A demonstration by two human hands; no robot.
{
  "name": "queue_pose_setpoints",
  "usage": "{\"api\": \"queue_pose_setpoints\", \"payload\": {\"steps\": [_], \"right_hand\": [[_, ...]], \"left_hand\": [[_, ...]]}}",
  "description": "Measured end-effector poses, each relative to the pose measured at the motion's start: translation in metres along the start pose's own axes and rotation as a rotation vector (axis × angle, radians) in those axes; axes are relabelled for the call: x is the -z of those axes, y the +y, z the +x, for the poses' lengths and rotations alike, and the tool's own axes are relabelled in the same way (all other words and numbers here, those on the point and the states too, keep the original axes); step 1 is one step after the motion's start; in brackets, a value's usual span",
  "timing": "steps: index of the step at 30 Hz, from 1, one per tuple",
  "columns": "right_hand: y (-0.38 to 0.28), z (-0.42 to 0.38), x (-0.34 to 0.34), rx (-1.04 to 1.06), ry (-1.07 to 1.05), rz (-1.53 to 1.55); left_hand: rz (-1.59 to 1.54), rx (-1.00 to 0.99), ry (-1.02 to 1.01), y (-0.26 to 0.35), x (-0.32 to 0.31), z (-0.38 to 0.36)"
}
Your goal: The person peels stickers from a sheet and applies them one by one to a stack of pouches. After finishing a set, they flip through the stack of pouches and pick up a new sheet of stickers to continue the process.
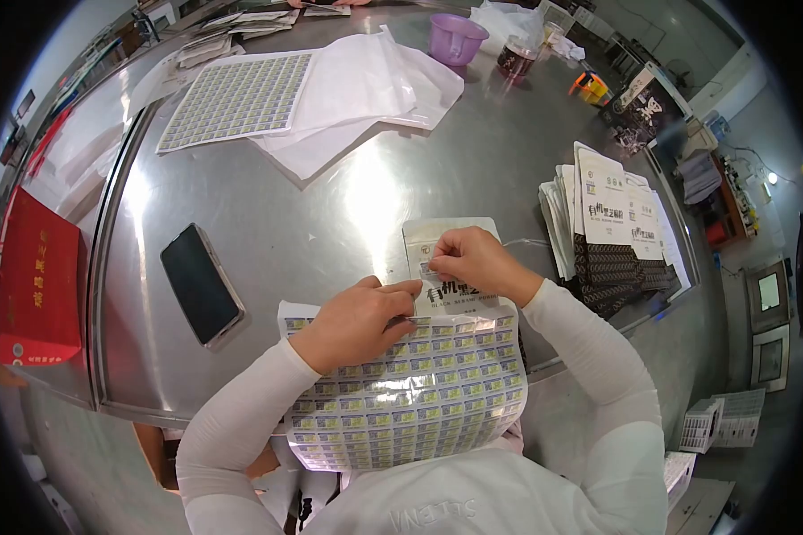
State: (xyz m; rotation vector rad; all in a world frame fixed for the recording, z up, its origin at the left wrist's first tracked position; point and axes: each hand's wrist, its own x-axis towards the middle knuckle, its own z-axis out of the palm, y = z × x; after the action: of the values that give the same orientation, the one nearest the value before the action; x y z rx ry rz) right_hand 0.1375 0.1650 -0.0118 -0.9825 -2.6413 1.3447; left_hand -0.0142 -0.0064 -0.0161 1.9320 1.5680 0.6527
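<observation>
Far out to the left of the left fingers, and here comes the colour, a red box (40,281) with gold lettering is seen. Closer in, still left of those fingers, a dark-screened phone (202,285) is laid on the metal table (303,232). Well beyond the fingertips, a far printed sheet (241,98) is spread, bordered on its right by loose white paper (352,89). Now the left hand (357,323): its fingers are held narrow and bent over the top edge of the near label sheet (410,392), though whether that edge is pinched cannot be told. Just ahead of them, between both hands, a pouch (459,301) with dark lettering is laid flat, partly covered by the fingers. In goes the eye to the right hand (482,263): thumb and forefinger are brought together at a small label (426,270) on the pouch's face; whether it is gripped cannot be made out. Far ahead of these fingertips, a purple basket (455,40) is seen, followed by a jar (516,59). Finally, to their right, lettered pouches (607,214) are stacked, with a black box (644,107) placed beyond
</observation>
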Motion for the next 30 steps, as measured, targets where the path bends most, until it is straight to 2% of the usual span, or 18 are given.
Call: {"api": "queue_pose_setpoints", "payload": {"steps": [7, 13, 16, 19, 23, 24, 27, 30], "right_hand": [[-0.004, 0.004, -0.001, -0.046, -0.005, -0.086], [-0.005, 0.007, -0.008, 0.007, 0.084, -0.282], [-0.016, 0.002, 0.001, -0.072, 0.079, -0.390], [-0.002, -0.003, 0.016, -0.147, 0.217, -0.486], [0.050, -0.010, 0.034, -0.062, 0.439, -0.487], [0.045, -0.014, 0.041, -0.090, 0.340, -0.410], [0.054, -0.017, 0.044, -0.055, 0.340, -0.314], [0.055, -0.020, 0.045, -0.012, 0.435, -0.135]], "left_hand": [[0.011, 0.003, 0.004, -0.002, -0.003, 0.000], [0.011, -0.003, 0.024, 0.001, -0.003, -0.001], [0.008, 0.019, 0.030, 0.001, -0.005, -0.001], [-0.001, 0.041, 0.004, 0.001, -0.002, -0.001], [-0.017, 0.047, 0.008, 0.000, -0.003, 0.000], [-0.019, 0.045, 0.008, 0.000, -0.004, 0.000], [-0.035, 0.064, -0.016, 0.005, 0.001, 0.001], [-0.023, 0.045, 0.012, 0.006, 0.002, 0.000]]}}
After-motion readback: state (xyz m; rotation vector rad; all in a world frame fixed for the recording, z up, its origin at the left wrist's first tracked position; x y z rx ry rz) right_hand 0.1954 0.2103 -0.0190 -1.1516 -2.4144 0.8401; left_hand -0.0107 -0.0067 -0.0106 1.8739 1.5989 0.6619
